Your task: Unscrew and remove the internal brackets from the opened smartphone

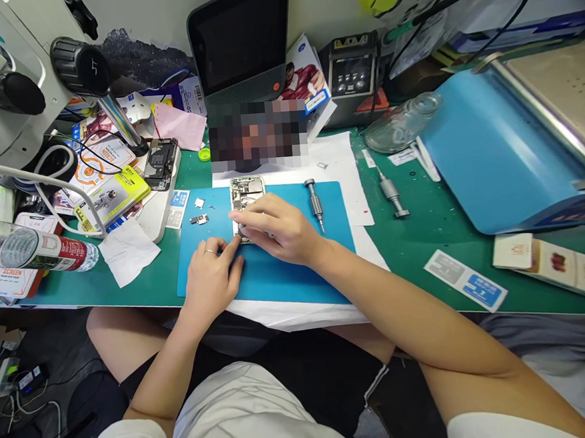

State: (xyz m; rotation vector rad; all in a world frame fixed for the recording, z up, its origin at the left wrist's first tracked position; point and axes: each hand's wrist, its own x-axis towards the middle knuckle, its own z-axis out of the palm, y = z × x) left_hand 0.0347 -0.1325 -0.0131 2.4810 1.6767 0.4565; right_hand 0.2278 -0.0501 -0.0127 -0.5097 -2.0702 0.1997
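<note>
An opened smartphone (248,187), its internal boards showing, lies on a blue mat (271,280). My left hand (212,272) rests at the phone's lower left corner. Its index fingertip touches the edge there, while the thumb stands apart. Over the lower half of the phone is my right hand (280,230), with thumb and fingers pinched together; whatever is between them is hidden. Small metal phone parts (200,219) lie on the mat to the left. On the mat's right side lies a grey screwdriver (315,204).
A second screwdriver (391,192) lies right of the mat, near a glass jar (401,126) and a blue machine (483,159). Leftward stand a drink bottle (49,252), boxes (115,198) and a microscope stand (120,121). A dark screen (240,39) stands behind.
</note>
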